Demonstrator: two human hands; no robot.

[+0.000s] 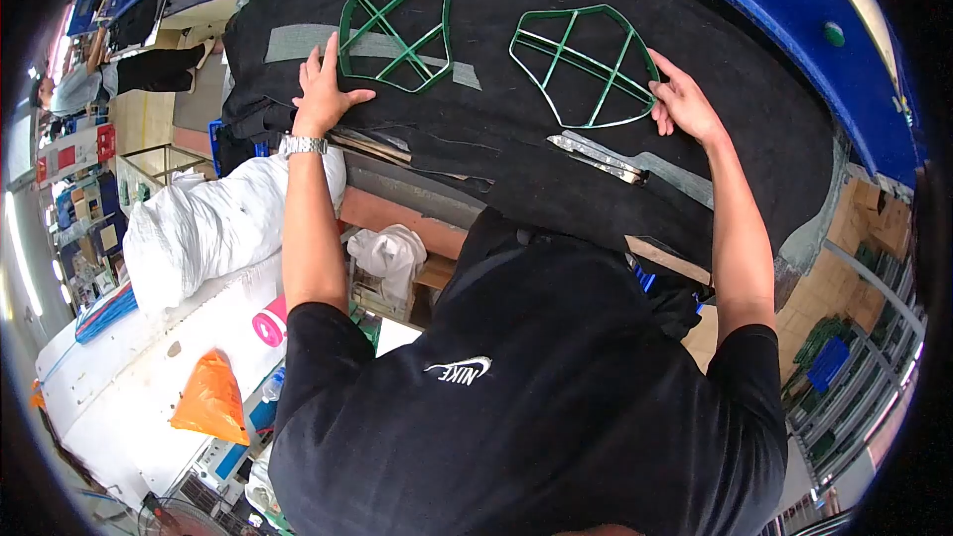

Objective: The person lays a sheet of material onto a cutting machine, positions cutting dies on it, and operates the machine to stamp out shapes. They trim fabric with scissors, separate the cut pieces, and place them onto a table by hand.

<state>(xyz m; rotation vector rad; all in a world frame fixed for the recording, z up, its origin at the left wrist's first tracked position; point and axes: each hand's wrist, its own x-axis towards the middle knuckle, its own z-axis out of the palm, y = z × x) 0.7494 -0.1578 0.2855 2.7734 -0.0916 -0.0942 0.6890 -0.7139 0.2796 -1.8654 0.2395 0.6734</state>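
Two green metal cutting dies with crossed inner bars lie on a black sheet of material (476, 0). At the left die (395, 41), my left hand (325, 91) has its fingers spread along the near-left edge, the thumb stretched out below it. A metal watch is on that wrist. My right hand (685, 101) grips the right rim of the other die (563, 59), thumb and fingertips closed on its edge. Nearer to me lies a slim silvery tool (596, 157) with a dark end; its kind is unclear.
A blue machine beam (794, 50) curves along the far right. White bundled cloth (213, 223) and a white table (129, 387) with an orange bag (211, 399) are at left. Another person (149, 69) stands far left. Metal racks (854, 387) are at right.
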